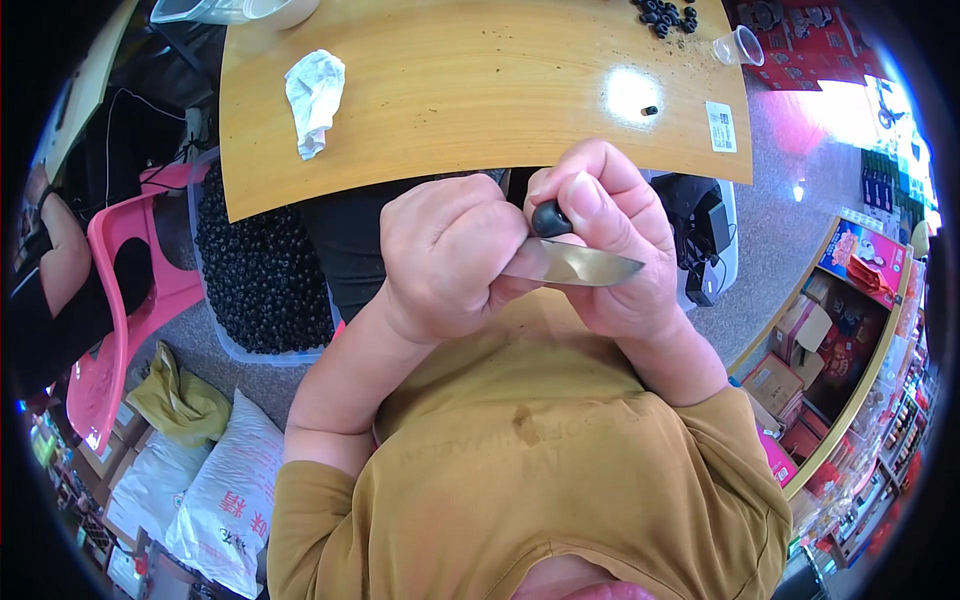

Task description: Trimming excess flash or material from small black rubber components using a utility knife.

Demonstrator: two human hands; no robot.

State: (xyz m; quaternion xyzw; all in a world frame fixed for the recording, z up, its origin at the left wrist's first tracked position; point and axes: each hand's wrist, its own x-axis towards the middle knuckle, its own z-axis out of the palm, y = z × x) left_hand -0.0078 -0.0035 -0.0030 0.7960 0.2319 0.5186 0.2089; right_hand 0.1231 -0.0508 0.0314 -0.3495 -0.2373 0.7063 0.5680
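Observation:
My left hand (445,250) is closed in a fist around the handle of a knife (600,265), which it hides. The short steel blade points right and crosses in front of my right palm. In my right hand (635,235), thumb and fingers pinch a small, glossy black round piece (551,218). That piece sits just above the blade; whether they touch I cannot tell. Both hands are close together at the table's near edge, over my lap. Several similar black pieces (665,17) lie at the table's far right, and one small dark piece (650,110) lies nearer.
A crumpled white cloth (315,95) rests on the wooden table (430,110), and a clear plastic cup (740,46) lies tipped at its right edge. Left of my legs stands a tub (268,357) full of black pieces. Beyond are a pink chair (115,300), another person's arm (65,240) and sacks (230,500).

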